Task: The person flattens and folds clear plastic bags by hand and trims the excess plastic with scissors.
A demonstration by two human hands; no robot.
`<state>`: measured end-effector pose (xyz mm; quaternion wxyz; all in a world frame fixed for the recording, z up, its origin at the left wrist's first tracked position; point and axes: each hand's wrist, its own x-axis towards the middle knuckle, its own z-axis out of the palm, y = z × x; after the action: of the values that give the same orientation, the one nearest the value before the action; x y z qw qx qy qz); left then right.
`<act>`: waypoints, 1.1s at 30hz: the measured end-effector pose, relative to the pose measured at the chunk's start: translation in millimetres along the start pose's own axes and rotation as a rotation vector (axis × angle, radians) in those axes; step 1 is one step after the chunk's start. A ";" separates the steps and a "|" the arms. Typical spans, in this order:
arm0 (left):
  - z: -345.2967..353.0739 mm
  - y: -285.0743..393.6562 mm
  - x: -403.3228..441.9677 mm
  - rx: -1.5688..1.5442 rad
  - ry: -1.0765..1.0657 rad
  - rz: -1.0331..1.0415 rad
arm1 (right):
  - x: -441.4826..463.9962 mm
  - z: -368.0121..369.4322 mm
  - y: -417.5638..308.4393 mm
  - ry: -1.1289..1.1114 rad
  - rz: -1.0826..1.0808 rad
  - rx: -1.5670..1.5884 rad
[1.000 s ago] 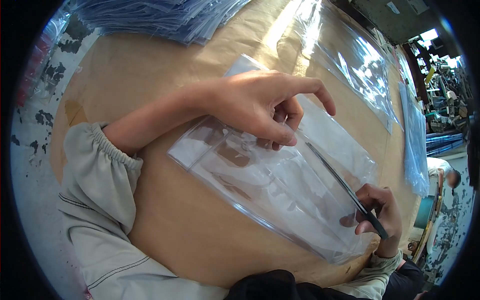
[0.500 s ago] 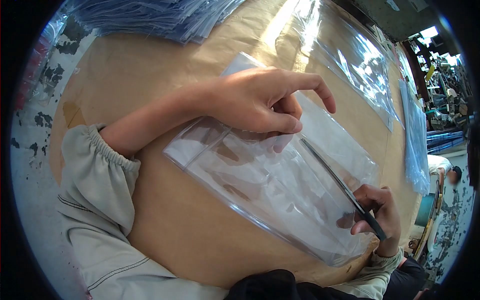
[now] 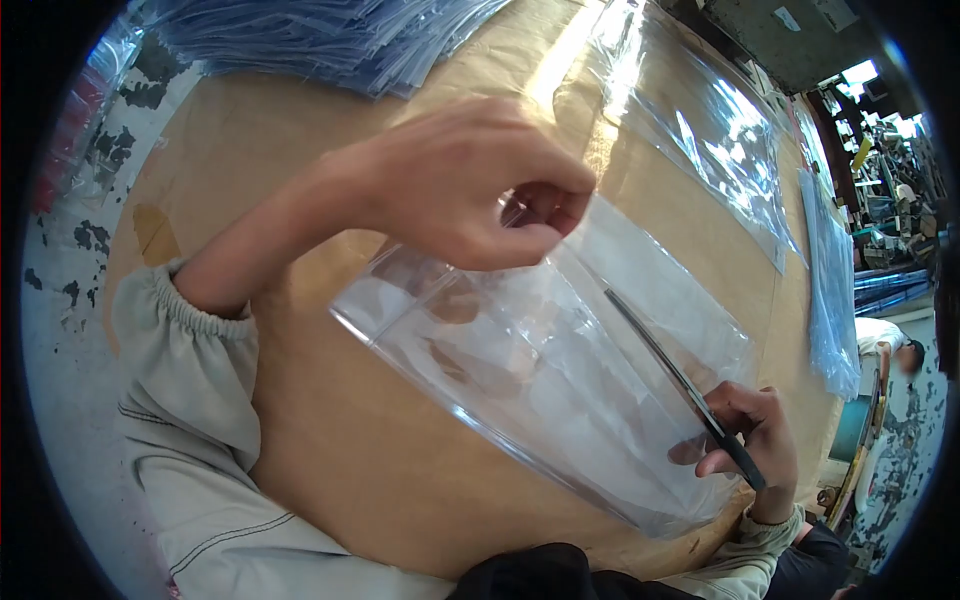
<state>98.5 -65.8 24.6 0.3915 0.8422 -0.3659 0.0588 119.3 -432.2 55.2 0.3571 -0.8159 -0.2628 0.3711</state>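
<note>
A clear plastic bag lies in the middle of the brown-papered table, its lower edge catching the light. Above its upper part is my left hand, slightly blurred, thumb and fingers pinched together; what they hold is too small to make out. My right hand, at the lower right, is closed round the dark handle of scissors. The blades look closed and point up and left over the bag, their tip a little below my left hand. Some fingers of my right hand show through the plastic.
A thick stack of plastic sheets sits at the upper left. Shiny clear film is spread at the upper right, beside bluish plastic along the table's right side. A person is beyond, near cluttered shelves.
My left hand has moved up and left, and its forefinger, stretched out before, is now curled in. My right hand and the scissors have shifted slightly down and left.
</note>
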 end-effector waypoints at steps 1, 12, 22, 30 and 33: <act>-0.2 0.0 -3.9 -0.035 0.018 -0.039 | 0.2 0.9 -1.4 0.002 0.001 0.011; 20.9 11.5 -9.6 -0.176 0.215 -0.275 | 10.9 -2.0 -21.3 -0.043 0.064 0.289; 34.7 16.6 -8.3 -0.188 0.307 -0.256 | 16.8 -9.2 -11.8 -0.059 0.019 0.198; 28.4 22.5 -9.5 -0.288 0.291 -0.333 | 24.7 -8.5 -27.0 -0.095 0.070 0.308; 28.1 18.8 -9.7 -0.381 0.319 -0.300 | 26.1 -10.6 -25.3 -0.109 0.070 0.304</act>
<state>73.8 -88.0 13.2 0.5995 0.7784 -0.1755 0.0624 138.9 -402.8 68.9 0.4487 -0.7398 -0.1939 0.4624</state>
